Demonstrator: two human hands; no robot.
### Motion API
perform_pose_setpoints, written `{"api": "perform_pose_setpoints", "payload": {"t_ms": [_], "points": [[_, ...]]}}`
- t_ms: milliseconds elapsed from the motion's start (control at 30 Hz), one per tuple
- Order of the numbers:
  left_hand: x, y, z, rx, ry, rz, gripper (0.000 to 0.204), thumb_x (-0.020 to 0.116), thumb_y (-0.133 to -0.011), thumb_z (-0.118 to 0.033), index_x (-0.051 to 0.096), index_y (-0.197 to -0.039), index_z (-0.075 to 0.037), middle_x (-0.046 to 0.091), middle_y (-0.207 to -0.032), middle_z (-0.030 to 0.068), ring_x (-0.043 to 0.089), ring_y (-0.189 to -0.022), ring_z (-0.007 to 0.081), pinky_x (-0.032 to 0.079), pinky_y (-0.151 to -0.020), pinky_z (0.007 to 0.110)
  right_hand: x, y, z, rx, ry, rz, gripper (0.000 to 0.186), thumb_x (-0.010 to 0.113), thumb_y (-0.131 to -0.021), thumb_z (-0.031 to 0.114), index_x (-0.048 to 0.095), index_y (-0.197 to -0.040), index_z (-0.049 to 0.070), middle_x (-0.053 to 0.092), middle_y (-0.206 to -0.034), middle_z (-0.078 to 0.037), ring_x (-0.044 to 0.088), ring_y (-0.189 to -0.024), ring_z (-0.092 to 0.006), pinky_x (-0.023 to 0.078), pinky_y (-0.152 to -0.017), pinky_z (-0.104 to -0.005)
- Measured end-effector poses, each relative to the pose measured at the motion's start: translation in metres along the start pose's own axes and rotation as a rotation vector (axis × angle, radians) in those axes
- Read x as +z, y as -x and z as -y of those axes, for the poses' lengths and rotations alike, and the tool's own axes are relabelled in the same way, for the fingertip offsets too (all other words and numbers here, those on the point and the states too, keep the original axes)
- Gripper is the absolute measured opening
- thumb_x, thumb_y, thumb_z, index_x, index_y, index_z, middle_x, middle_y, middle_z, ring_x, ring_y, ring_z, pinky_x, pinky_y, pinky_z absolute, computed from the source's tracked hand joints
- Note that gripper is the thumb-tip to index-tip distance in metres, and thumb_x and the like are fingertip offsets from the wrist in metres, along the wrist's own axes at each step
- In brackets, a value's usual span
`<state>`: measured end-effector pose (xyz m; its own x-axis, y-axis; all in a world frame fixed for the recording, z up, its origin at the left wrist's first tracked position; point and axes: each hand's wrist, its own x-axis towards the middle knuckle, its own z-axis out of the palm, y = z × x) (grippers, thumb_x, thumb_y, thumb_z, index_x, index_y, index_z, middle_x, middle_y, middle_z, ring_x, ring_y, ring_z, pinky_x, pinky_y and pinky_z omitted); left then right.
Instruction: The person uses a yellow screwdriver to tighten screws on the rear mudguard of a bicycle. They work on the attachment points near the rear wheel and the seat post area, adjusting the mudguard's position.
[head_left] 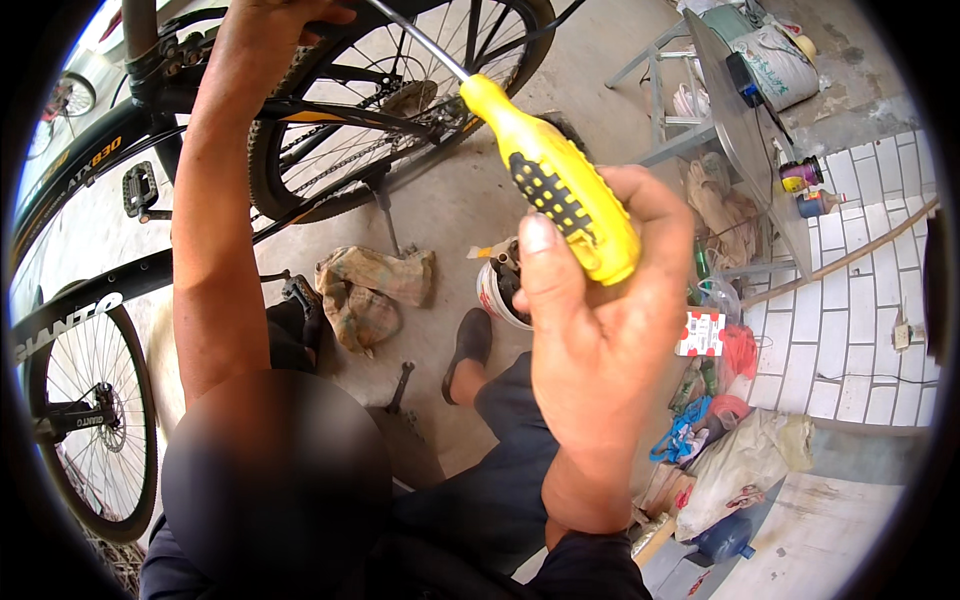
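My right hand [590,340] is closed on the yellow-and-black handle [600,240] of a screwdriver in the centre right, its metal shaft [430,45] slanting up to the top edge. My left hand [270,35] is raised at the top left, partly cut off, near the shaft's far end; whether it grips anything is hidden. Behind both hands are a black bicycle's wheel [525,60], spokes, chain [350,150] and frame [60,190]. A pedal [140,190] shows left of my forearm.
Another bicycle wheel [135,470] stands lower left. On the floor are a crumpled cloth [370,295], a white bucket [495,300] and my shoe [470,345]. To the right stand a metal-framed table [740,130], sacks [775,65], bottles, bags [740,440] and white bricks [850,300].
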<state>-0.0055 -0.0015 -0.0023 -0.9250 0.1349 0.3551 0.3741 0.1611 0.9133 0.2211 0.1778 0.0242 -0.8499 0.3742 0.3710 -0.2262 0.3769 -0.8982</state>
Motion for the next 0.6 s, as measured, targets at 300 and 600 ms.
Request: {"api": "perform_pose_setpoints", "payload": {"t_ms": [300, 600], "points": [[0.006, 0.005, 0.001, 0.082, 0.070, -0.034, 0.019, 0.050, -0.090, 0.003, 0.066, -0.099, -0.001, 0.068, -0.081, 0.0026, 0.063, -0.071, 0.0101, 0.049, -0.063, 0.023, -0.003, -0.006, -0.009, -0.223, 0.265, -0.060, 0.036, 0.066, -0.086, 0.000, 0.051, -0.119, -0.006, 0.062, -0.097, -0.008, 0.058, -0.080, -0.0083, 0.050, -0.066, -0.0210], [0.005, 0.004, -0.005, 0.026, -0.043, -0.016, 0.021, 0.049, -0.089, 0.004, 0.065, -0.101, -0.001, 0.068, -0.082, 0.0020, 0.062, -0.070, 0.0082, 0.048, -0.062, 0.022, -0.001, -0.006, 0.005, 0.083, -0.091, -0.039, 0.027, 0.064, -0.091, 0.016, 0.057, -0.107, -0.005, 0.063, -0.073, -0.008, 0.053, -0.051, -0.0075, 0.041, -0.047, -0.0188]]}}
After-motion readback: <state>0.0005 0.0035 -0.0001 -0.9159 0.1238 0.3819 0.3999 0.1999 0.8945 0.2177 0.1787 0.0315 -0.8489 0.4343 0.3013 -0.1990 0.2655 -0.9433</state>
